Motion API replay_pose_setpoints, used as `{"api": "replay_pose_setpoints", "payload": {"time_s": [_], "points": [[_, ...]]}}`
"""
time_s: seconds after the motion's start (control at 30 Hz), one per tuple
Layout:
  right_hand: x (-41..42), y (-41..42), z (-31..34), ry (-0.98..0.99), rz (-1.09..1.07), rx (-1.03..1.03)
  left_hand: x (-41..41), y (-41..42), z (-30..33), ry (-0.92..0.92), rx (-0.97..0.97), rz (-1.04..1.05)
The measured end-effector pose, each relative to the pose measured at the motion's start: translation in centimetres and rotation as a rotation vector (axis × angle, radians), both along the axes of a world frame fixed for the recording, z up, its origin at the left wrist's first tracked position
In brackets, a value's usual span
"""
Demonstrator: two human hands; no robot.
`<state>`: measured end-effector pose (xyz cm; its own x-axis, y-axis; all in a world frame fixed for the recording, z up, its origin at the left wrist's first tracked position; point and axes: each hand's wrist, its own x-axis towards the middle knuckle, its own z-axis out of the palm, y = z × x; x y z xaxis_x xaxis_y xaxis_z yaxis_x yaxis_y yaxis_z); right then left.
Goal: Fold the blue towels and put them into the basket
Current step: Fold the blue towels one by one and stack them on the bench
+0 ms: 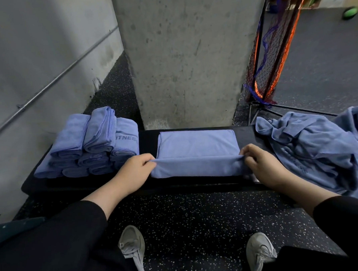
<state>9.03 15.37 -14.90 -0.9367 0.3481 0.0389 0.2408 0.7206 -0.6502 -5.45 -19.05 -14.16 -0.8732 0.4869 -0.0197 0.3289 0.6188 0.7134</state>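
Black bench [147,137], towel [197,153] lengthwise left-right (hands [134,170] pinching ends)

The black bench [147,137] is crowded at both ends. A stack of rolled towels [91,144] fills its left end, right out to the far left corner, and a heap of loose towels [319,148] spills over its right end. Between them lies the half-folded towel [197,143], with a narrow bare strip of bench on either side. A concrete pillar [182,58] stands hard against the far edge, so nothing passes behind. A netted frame [273,47] rises past the far right corner. The near edge is open, with speckled floor [198,213] below.
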Motion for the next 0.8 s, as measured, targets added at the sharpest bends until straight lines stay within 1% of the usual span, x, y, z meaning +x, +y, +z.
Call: {"api": "replay_pose_setpoints", "payload": {"time_s": [0.13, 0.2, 0.27, 0.33, 0.4, 0.43, 0.53, 0.6, 0.67, 0.73, 0.8], "points": [[-0.3, -0.9, 0.6, -0.016, 0.054, -0.027, 0.0, 0.3, 0.8, -0.09, 0.13, 0.083], [-0.2, -1.2, 1.0, -0.089, 0.093, -0.02, 0.0, 0.5, 0.9, -0.109, 0.149, 0.124], [-0.2, -1.1, 1.6, -0.202, 0.134, -0.014, -0.1, 0.9, 1.0, -0.111, 0.159, 0.171], [-0.2, -0.8, 2.2, -0.283, 0.168, 0.1, -0.2, 1.4, 1.2, -0.098, 0.157, 0.21], [-0.4, -0.5, 2.5, -0.266, 0.161, 0.188, -0.4, 1.8, 1.5, -0.082, 0.142, 0.238], [-0.6, -0.3, 2.9, -0.239, 0.152, 0.179, -0.5, 2.1, 1.7, -0.075, 0.133, 0.254], [-1.6, 0.2, 3.6, -0.089, 0.085, 0.047, -1.3, 2.8, 2.4, -0.039, 0.135, 0.295], [-2.5, 0.6, 3.9, -0.014, 0.035, -0.044, -2.0, 3.3, 2.8, 0.019, 0.092, 0.3], [-3.8, 1.4, 3.4, 0.021, -0.04, -0.155, -3.1, 4.0, 2.9, 0.081, 0.04, 0.317], [-5.3, 1.8, 2.5, 0.038, -0.138, -0.268, -4.3, 5.0, 2.8, 0.101, 0.02, 0.345], [-7.1, 1.9, 1.9, 0.062, -0.201, -0.288, -5.4, 6.4, 2.3, 0.104, -0.002, 0.329]]}}
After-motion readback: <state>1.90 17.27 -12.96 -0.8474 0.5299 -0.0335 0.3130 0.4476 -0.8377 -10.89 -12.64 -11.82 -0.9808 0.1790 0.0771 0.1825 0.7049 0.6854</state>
